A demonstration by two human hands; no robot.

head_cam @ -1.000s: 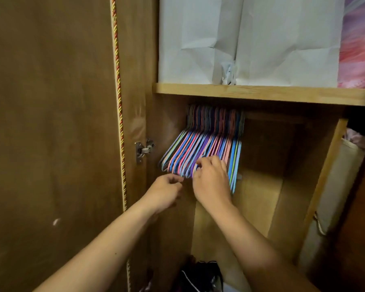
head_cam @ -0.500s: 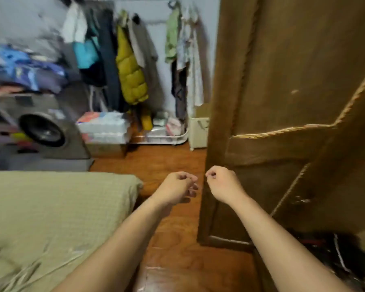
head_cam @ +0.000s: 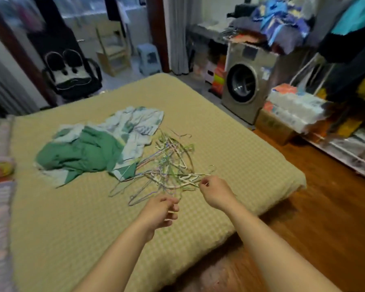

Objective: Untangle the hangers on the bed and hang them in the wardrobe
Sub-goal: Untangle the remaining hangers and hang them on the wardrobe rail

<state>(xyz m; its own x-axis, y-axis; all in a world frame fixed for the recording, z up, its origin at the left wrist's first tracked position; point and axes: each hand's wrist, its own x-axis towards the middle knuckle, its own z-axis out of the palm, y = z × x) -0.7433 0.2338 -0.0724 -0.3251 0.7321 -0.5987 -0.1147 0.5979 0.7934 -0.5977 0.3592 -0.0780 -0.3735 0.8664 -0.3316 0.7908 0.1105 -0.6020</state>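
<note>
Pastel wire, thinly coated: one tangled heap of slim clothes hangers (head_cam: 169,167), pale green, lilac, pink and white, lying on the bed just ahead of our hands. The heap runs roughly from near-left to far-right, with several hooks poking out at its far and right edges.

Right hand (head_cam: 216,193): at the near right fringe of the heap, thumb and forefinger pinched on what looks like a white strand; we judge it the nearer hand to the bulk of the tangle.

Left hand (head_cam: 160,211): just short of the heap's near edge, fingers loosely curled; a pale strand seems to cross the fingers, but we cannot tell whether it is held.

Coming move, as we judge it: draw one hanger towards us and to the right, along its own length, while the left hand steadies the rest.

Surface: yellow-green quilted bed cover (head_cam: 230,144), soft, so wires may snag. Crumpled green and white patterned cloth (head_cam: 93,148) lies touching the heap's left side.

Room: silver front-loading washing machine (head_cam: 244,85) beyond the bed's right edge, wooden floor (head_cam: 325,207) at right, black chair with a cartoon-mouse cushion (head_cam: 69,70) at far left. Wardrobe not in view.
</note>
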